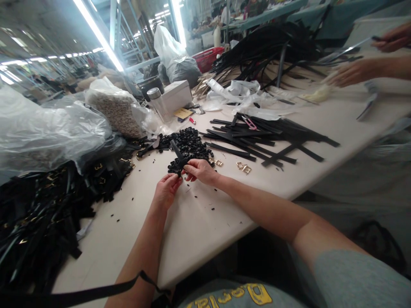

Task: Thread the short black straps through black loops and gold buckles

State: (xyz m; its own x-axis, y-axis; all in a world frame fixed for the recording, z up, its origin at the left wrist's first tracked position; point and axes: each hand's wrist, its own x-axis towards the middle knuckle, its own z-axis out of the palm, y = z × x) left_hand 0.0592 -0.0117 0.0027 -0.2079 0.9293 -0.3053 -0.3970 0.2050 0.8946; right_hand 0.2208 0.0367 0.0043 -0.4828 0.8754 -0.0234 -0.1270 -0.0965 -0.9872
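Both hands meet over the pale table, pinching a short black strap (176, 150) that points up and away. My right hand (201, 171) is closed on the strap's near part. Close beside it, my left hand (167, 187) has its fingertips pressed together at the strap's near end; a small part there is hidden by the fingers. Just beyond lies a heap of small black loops (192, 143). Gold buckles (244, 167) rest to the right of my right hand. Farther back is a spread of cut black straps (237, 137), with pink-handled snips (249, 123) on top.
At left, a large pile of black straps with gold buckles (41, 214) lies under plastic bags (54, 124). A clear bottle (159, 105), a white box (178, 96) and a red basket (208, 59) stand behind. A co-worker's hands (359, 72) are at the upper right.
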